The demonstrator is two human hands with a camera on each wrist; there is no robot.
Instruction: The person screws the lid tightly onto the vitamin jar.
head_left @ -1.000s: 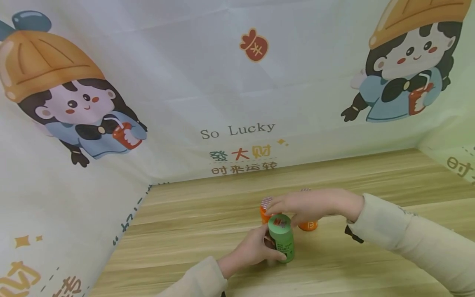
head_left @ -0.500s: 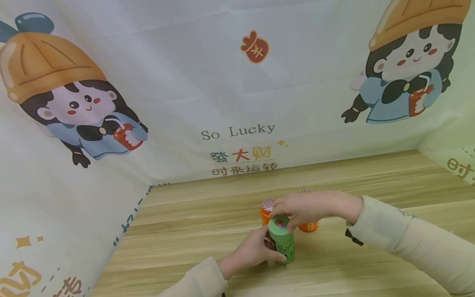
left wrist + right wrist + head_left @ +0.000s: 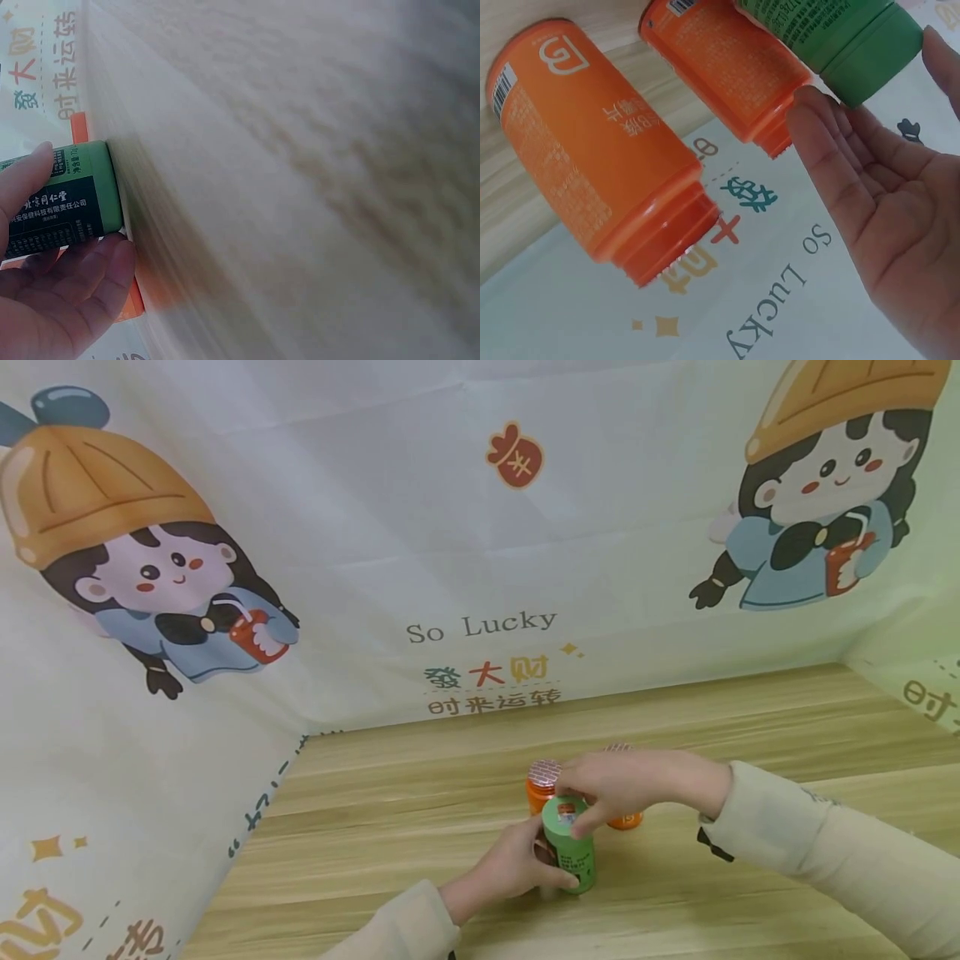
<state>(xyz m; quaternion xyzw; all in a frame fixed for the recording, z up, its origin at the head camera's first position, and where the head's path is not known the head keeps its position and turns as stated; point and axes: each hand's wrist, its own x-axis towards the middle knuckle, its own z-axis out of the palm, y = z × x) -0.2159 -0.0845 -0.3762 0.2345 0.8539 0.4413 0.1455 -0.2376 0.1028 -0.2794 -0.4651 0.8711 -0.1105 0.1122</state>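
Surface [image 3: 337, 827] and printed cloth [image 3: 360, 527] behind looked the same as half a second earlier. Main change: right hand [image 3: 622, 783], lower right of centre, had shifted slightly right, thumb now lying along the near right of the green cap and fingertips toward its far rim; that read as a renewed hold on the cap, though whether it had turned couldn't be told. Left hand [image 3: 516, 858] hadn't moved, its grip grasping the green bottle [image 3: 577, 860], roughly upright, lower centre-right of frame. Right grip pinched the green cap [image 3: 557, 823], still on the bottle. Left orange bottle [image 3: 539, 793], behind, showed more of its top than before; right orange bottle [image 3: 626, 820] stayed partly hidden; both capless. Cap's printed patch [image 3: 566, 811], earlier partly covered, showed more.
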